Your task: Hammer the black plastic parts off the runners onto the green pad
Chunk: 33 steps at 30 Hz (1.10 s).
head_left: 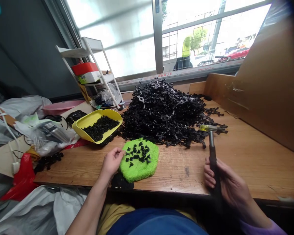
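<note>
My left hand (pixel 111 162) rests at the left edge of a bright green fuzzy pad (pixel 147 166), its fingertips pinched together beside several small black plastic pieces (pixel 137 153) on the pad. Whether the fingers hold a piece is hidden. My right hand (pixel 225 179) grips the black handle of a small hammer (pixel 212 153) upright, its metal head with a yellow tip over the wooden table (pixel 186 169). Behind the pad lies a large heap of black plastic runners and moulded parts (pixel 163 114). A yellow scoop tray (pixel 110 117) holds more black pieces.
A tall cardboard sheet (pixel 266 88) stands along the table's right side. A white shelf rack (pixel 88 62) stands by the window. Plastic bags (pixel 46 137) and a red bag (pixel 22 179) crowd the left. A black lump (pixel 121 182) sits at the table's front edge.
</note>
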{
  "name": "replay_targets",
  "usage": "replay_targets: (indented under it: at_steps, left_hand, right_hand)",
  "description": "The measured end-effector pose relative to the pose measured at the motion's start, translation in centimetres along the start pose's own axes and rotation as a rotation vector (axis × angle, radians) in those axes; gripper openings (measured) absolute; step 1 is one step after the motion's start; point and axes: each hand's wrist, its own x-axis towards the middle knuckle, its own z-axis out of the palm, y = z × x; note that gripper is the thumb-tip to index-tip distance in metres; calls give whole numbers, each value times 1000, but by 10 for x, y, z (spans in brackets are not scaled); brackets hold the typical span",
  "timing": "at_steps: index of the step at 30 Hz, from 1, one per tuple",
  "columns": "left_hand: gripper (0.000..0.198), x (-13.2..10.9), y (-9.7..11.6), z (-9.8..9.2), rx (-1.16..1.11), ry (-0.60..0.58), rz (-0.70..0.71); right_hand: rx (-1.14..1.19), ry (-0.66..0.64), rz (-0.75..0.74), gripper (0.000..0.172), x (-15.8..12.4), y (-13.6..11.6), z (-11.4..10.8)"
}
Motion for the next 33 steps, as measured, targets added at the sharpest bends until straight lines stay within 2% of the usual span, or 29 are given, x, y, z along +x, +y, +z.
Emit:
replay_targets:
  at_steps: [6, 10, 14, 16, 19, 21, 23, 29, 31, 33]
  left_hand:
    - [25, 17, -12, 7, 34, 62, -43]
    - [28, 15, -16, 4, -49, 106, -49]
    - [26, 3, -7, -1, -86, 190, 1]
    - [23, -8, 3, -5, -28, 137, 110]
    - [19, -25, 17, -7, 172, -99, 341]
    - [17, -32, 22, -5, 278, -181, 418]
    - [18, -35, 20, -3, 317, -152, 392]
    - [30, -30, -2, -2, 304, -79, 103]
    - [32, -31, 1, -5, 373, -18, 53]
    - [31, -30, 14, -5, 445, 89, 54]
  right_hand:
    - [8, -29, -12, 12, 0, 1, -1]
    - [-3, -31, -19, 13, -1, 0, -2]
    - [-9, -31, -29, 14, 1, 0, -2]
    - [-4, -35, -29, 14, 2, 0, -2]
    - [3, -38, -39, 14, 3, 0, -1]
    - [8, -34, -46, 14, 3, 0, -1]
    - [17, -27, -49, 16, 2, 0, 0]
    - [28, -25, -68, 16, 5, -1, 3]
    - [32, -29, -84, 15, 6, -1, 3]
    - [48, -20, -125, 14, 6, 0, 3]
